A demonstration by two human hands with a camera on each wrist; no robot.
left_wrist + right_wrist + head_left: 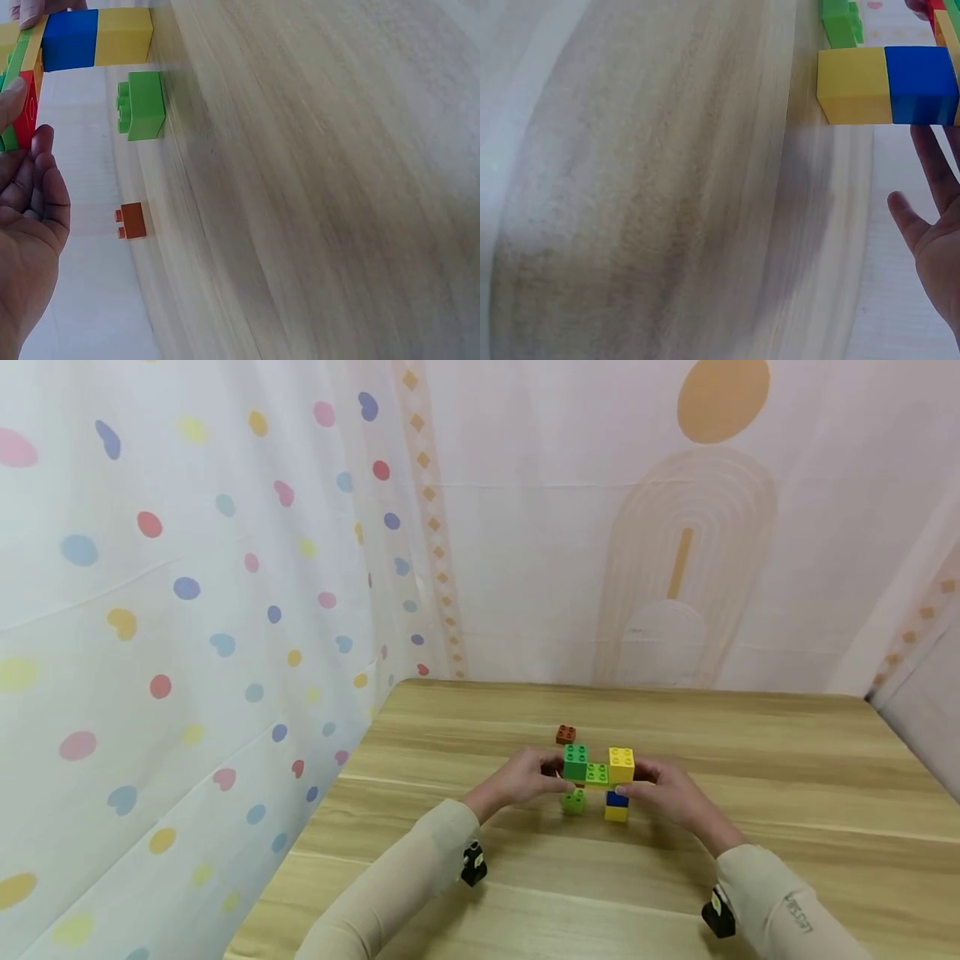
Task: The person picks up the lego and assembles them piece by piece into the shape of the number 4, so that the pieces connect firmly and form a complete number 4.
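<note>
Both hands hold a built piece of toy building bricks above the wooden table. My left hand (525, 775) pinches its left end, where a dark green brick (575, 766) sits on top and a red brick (28, 112) shows underneath. At the other end my right hand (671, 793) grips near the upper yellow brick (621, 767), some fingers extended in the right wrist view. Between these tops lies a light green brick (597, 774). A blue brick (71, 39) and a lower yellow brick (124, 36) form a leg under the right end.
A separate light green brick (573, 802) stands on the table (420, 727) below the built piece's left end. Farther back sits a brown-orange brick (566, 734). Patterned curtains (525, 568) hang behind and to the left of the table.
</note>
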